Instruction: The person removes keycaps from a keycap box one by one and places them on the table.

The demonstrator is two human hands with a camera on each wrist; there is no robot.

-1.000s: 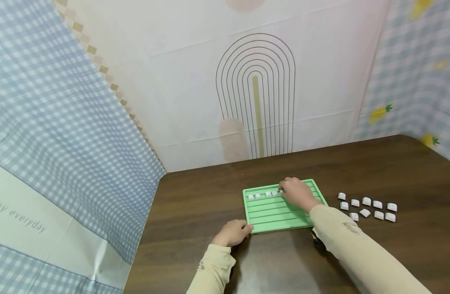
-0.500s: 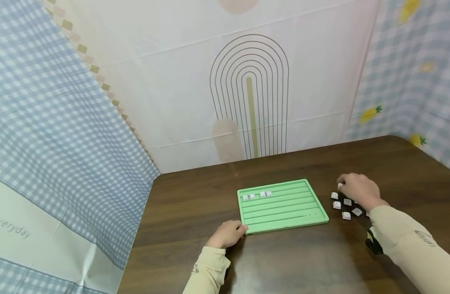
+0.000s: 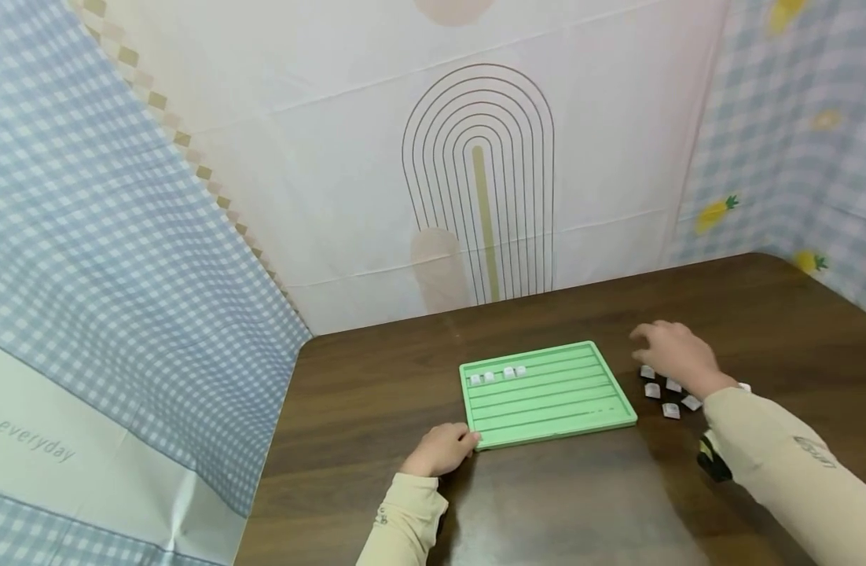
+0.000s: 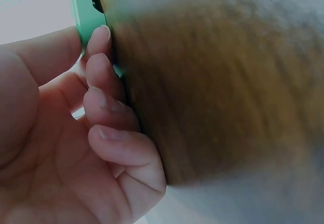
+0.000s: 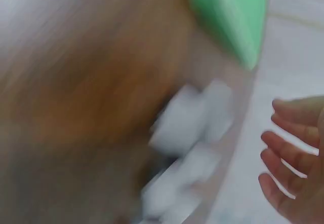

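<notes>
My left hand [image 3: 442,450] pinches the near left corner of a light green ridged tray [image 3: 546,405] between thumb and fingers. In the left wrist view the thumb [image 4: 61,51] lies on the tray's rim [image 4: 90,16], with curled fingertips against its edge. White keycaps [image 3: 508,373] stand in a line along the tray's far ridge, on its left side. Off to the right, my right hand [image 3: 677,358] hovers over several loose white keycaps [image 3: 652,391]. Its fingers are spread and bent slightly, and the right wrist view has nothing between them. The hand and sleeve hide some loose keycaps.
Both things rest on a dark brown wooden table [image 3: 362,385]. Behind it hangs a pale cloth [image 3: 334,196] with a line-drawn arch. Blue checked cloth [image 3: 122,236] borders the left side, and more hangs at the right.
My right hand has moved from the tray to the loose keycaps. A white keycap showed at its fingertips half a second ago; now the fingers are apart without it. My left hand stays put.
</notes>
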